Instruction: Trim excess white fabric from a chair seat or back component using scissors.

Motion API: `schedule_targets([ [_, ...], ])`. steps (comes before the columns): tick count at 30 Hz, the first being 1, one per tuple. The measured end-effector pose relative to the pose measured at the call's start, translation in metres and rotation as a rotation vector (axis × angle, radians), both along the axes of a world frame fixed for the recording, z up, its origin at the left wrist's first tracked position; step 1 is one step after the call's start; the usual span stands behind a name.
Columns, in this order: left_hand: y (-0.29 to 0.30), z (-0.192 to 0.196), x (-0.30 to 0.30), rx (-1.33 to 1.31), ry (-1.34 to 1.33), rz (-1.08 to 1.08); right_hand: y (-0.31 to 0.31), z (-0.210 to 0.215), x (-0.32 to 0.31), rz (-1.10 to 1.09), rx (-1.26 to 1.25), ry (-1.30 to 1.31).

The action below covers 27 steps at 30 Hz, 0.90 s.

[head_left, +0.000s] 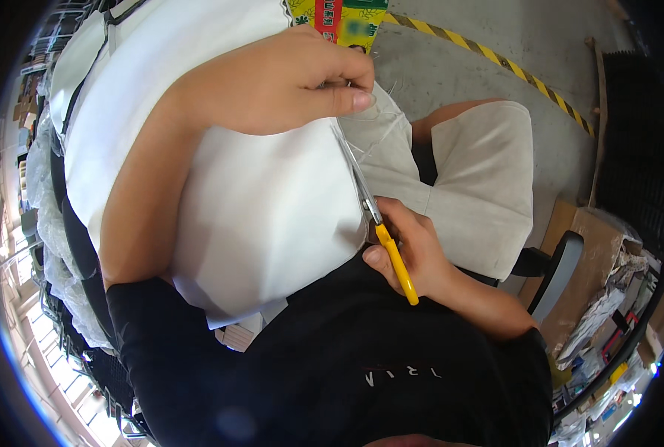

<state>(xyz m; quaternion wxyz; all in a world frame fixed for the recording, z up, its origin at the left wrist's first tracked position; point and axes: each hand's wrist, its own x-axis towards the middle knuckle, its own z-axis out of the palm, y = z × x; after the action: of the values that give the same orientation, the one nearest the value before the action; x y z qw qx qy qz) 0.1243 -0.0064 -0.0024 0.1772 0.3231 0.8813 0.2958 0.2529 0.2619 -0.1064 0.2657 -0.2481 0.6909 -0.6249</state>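
Observation:
My right hand [414, 249] grips a pair of scissors [396, 264] with yellow handles. Their metal blades point up and away, along the right edge of a large, smooth white panel [265, 201] on my lap. My left arm reaches across that panel. Near its far right edge, my left hand [313, 78] has thumb and index finger closed in a pinch; what lies between them is hidden. Thin loose threads [380, 130] stick out beside the thumb and hang over my light shorts [488, 171]. The scissor tips are just below the left hand, close to the panel's edge.
A green, yellow and red printed package [339, 22] is beyond my left hand. Yellow-and-black tape [488, 54] crosses the grey floor. At right are a chair armrest [559, 276] and cardboard [596, 257] with assorted scraps. Clear plastic wrapping [52, 223] lines the left side.

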Motion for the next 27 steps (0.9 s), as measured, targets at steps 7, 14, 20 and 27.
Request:
schedule_targets([
  [7, 0.004, 0.013, -0.003, -0.112, -0.214, 0.072, 0.002, -0.001, -0.001, -0.016, -0.098, -0.022],
  [14, 0.005, 0.016, 0.000, -0.040, -0.245, 0.111, -0.001, -0.005, -0.002, -0.036, -0.056, 0.002],
  [20, 0.003, 0.010, 0.001, 0.063, -0.117, 0.087, -0.011, 0.007, -0.016, -0.012, -0.017, 0.016],
  [27, -0.002, 0.008, -0.002, -0.010, 0.148, 0.045, -0.009, -0.004, -0.012, -0.040, -0.117, -0.041],
])
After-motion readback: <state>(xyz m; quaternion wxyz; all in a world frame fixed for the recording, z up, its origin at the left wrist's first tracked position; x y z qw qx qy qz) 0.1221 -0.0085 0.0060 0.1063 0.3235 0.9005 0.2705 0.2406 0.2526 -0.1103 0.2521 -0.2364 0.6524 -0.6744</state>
